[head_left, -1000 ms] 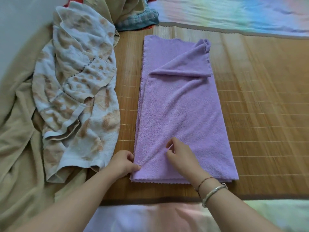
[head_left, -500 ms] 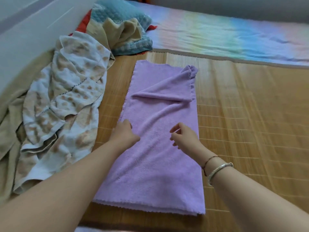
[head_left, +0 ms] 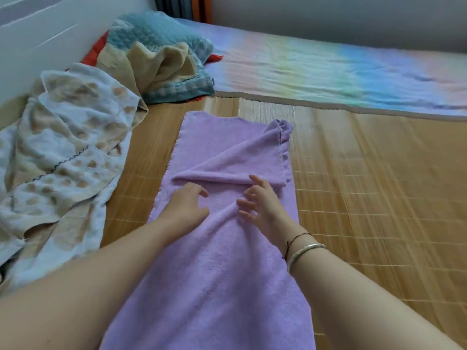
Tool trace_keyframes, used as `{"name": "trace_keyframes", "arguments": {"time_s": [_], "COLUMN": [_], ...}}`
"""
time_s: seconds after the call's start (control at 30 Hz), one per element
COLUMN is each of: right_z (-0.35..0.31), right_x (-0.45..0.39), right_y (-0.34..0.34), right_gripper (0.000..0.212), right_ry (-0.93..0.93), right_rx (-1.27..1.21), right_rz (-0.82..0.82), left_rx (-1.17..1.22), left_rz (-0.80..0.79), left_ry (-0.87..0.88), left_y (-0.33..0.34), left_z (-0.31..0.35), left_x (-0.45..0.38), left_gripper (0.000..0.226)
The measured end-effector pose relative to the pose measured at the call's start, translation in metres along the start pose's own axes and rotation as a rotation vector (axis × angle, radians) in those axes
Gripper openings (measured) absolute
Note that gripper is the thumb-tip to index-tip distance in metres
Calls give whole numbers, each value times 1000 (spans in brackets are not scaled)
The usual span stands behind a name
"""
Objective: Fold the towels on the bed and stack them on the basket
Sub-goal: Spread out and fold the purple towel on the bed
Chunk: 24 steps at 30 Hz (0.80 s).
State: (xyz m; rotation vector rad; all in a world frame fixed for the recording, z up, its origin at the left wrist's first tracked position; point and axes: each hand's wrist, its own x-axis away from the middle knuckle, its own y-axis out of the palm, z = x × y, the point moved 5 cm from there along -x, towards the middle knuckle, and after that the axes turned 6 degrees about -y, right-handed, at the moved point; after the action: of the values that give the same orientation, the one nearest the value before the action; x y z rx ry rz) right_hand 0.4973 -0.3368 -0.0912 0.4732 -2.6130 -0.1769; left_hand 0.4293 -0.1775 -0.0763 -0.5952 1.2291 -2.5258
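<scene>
A purple towel (head_left: 222,279) lies lengthwise on the bamboo mat (head_left: 379,198), folded in a long strip, its far right corner turned back in a triangle. My left hand (head_left: 185,207) rests flat on the towel's middle, fingers relaxed and pointing away from me. My right hand (head_left: 262,204) is beside it, fingers spread and straight, tips touching the towel near the edge of the turned-back flap. A small ridge of cloth stands between the two hands. No basket is in view.
A white towel with tan blotches (head_left: 63,168) lies crumpled at the left. Behind it a beige cloth (head_left: 161,64) and a teal quilted pillow (head_left: 161,36) are heaped against the white wall. A pastel striped sheet (head_left: 341,72) covers the far bed.
Both hands have slid from the towel's near edge up its length to the middle, close to the folded-back flap. My view has moved forward and up with them.
</scene>
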Motion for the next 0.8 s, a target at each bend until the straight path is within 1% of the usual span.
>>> {"name": "trace_keyframes", "arguments": {"time_s": [0.1,0.17,0.2,0.27,0.33,0.37,0.4,0.43,0.47,0.5,0.6,0.7,0.73,0.77,0.8], "right_z": [-3,-4,-6,-20,-39,-48,-57,-65,-72,-78,-89,-90,-88,-81,-73], "right_x": [-26,-42,-49,-60,-67,-72,-80,-86,-98,-107,-143,-176,-183,-194,-202], "right_y": [6,12,12,16,30,39,49,58,68,77,107,145,151,160,165], "right_gripper": [42,43,42,39,37,37,41,46,49,51,47,34,34,36,39], "right_ry": [-20,-19,-54,-207,-352,-399,-430,-448,-464,-480,-523,-544,-508,-444,-362], "right_rx": [47,77,124,306,432,478,526,570,621,670,841,1173,1258,1290,1270], "right_rz": [-32,-1,40,138,153,140,123,103,85,63,-10,-102,-158,-231,-304], "left_rx": [-47,-81,-94,-132,-169,-170,-146,-104,-46,15,219,395,425,435,438], "left_rz": [-1,20,21,-11,-78,-116,-149,-167,-150,-134,-68,-38,-36,-38,-37], "left_ry": [74,63,50,20,-24,-41,-51,-54,-47,-57,-102,-200,-225,-257,-278], "left_y": [-8,-15,-17,-18,-17,-16,-16,-17,-21,-25,-39,-53,-54,-56,-57], "left_z": [-3,-4,-5,-6,-13,-18,-21,-24,-25,-26,-27,-41,-45,-55,-63], "left_x": [-32,-53,-62,-78,-91,-96,-103,-108,-115,-120,-144,-174,-182,-189,-193], "left_gripper": [48,56,61,71,78,76,69,55,38,27,35,36,33,28,24]}}
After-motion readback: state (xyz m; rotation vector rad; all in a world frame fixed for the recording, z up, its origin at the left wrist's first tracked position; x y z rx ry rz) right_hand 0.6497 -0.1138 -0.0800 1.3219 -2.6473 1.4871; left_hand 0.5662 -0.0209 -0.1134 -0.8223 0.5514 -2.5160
